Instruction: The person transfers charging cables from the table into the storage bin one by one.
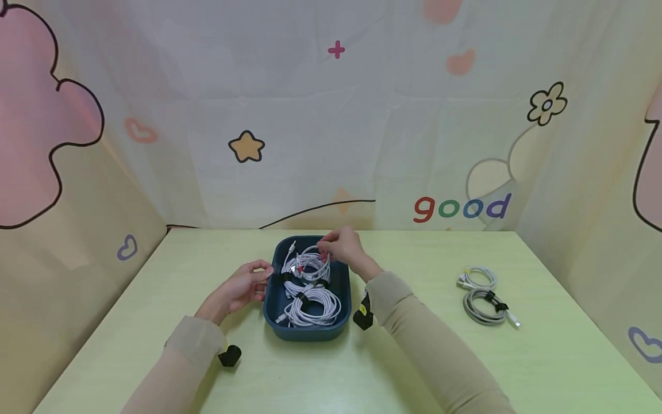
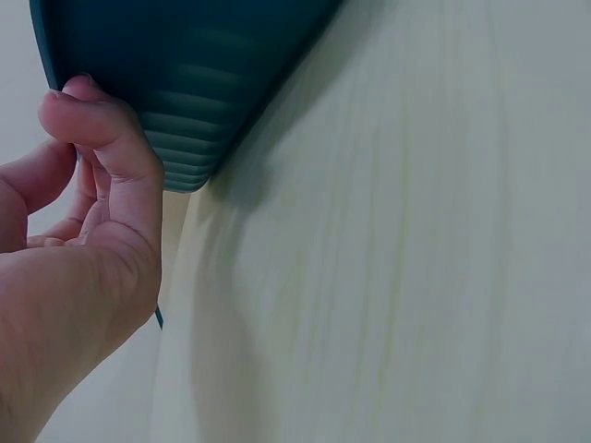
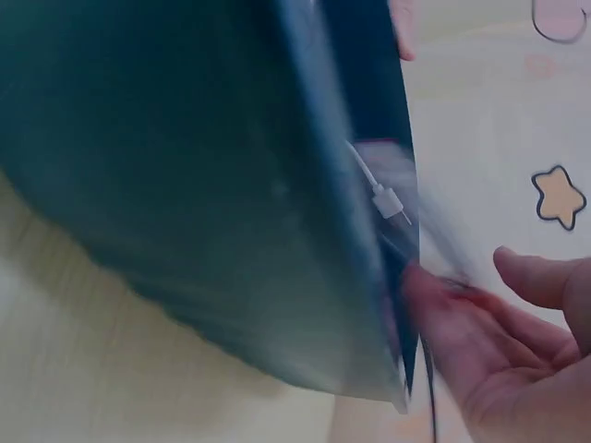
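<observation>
A dark blue plastic bin (image 1: 307,333) holds several coiled white cables (image 1: 312,307), some tied with black straps. My left hand (image 1: 244,287) grips the bin's left rim with curled fingers; in the left wrist view that hand (image 2: 111,212) is at the rim's edge. Over the bin's far right part, my right hand (image 1: 345,248) pinches a loop of white cable (image 1: 324,269) between thumb and fingers. The right wrist view has this hand (image 3: 499,351) blurred beside the bin wall (image 3: 185,185), and a white cable plug (image 3: 388,201) shows past the rim.
To the right on the pale table (image 1: 414,368) lie a white coiled cable (image 1: 488,273) and a grey coiled cable (image 1: 473,310) with a black strap. A printed curtain (image 1: 310,115) hangs behind and at both sides of the table.
</observation>
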Demonstrator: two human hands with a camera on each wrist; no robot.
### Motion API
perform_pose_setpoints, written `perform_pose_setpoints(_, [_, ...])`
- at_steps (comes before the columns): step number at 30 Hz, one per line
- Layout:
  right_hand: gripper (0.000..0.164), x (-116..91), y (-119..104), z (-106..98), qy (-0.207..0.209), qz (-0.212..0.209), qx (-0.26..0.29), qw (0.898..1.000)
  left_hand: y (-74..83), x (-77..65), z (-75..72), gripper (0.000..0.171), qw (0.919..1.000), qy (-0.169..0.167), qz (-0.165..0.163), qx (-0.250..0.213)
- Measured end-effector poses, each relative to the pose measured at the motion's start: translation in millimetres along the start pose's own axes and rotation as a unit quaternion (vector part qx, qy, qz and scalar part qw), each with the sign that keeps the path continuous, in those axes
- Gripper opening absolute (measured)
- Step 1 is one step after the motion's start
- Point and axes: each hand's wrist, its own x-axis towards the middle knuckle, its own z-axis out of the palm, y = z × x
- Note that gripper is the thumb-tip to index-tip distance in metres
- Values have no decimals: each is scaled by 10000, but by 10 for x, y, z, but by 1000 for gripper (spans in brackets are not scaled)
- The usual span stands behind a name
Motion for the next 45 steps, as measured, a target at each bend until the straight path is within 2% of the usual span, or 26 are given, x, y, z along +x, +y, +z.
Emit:
perform_pose_setpoints(3, [23, -12, 5, 10, 147, -403, -922, 9948, -4, -1, 3, 12, 10000, -7, 10, -32])
perform_pose_setpoints(5, [22, -21, 18, -11, 376, -643, -1319, 9885, -4, -2, 5, 10, 10000, -3, 7, -42])
perform_pose_setpoints(12, [22, -51, 158, -252, 991, -796, -1233, 9842, -11, -2, -5, 10, 10000, 25, 15, -20])
perform_pose_setpoints(19, [22, -133, 444, -750, 1300, -718, -1287, 9805, -17, 13, -1, 11, 10000, 41, 26, 18])
perform_pose_setpoints(26, [27, -215, 824, -1296, 1536, -365, -1694, 9728, -16, 3, 0, 12, 9999, 70, 4, 92])
perform_pose_setpoints(31, [30, -282, 1013, -1618, 1551, -60, -2045, 9665, -15, 11, 3, 12, 9999, 67, 6, 102])
perform_pose_setpoints(38, [29, -393, 1230, -1935, 1667, 304, -2348, 9572, -19, 20, -10, 13, 9999, 36, -8, 154])
perform_pose_setpoints(45, [37, -462, 1435, -2166, 1353, 845, -2570, 9532, -11, 6, -20, 12, 9998, 11, 1, 183])
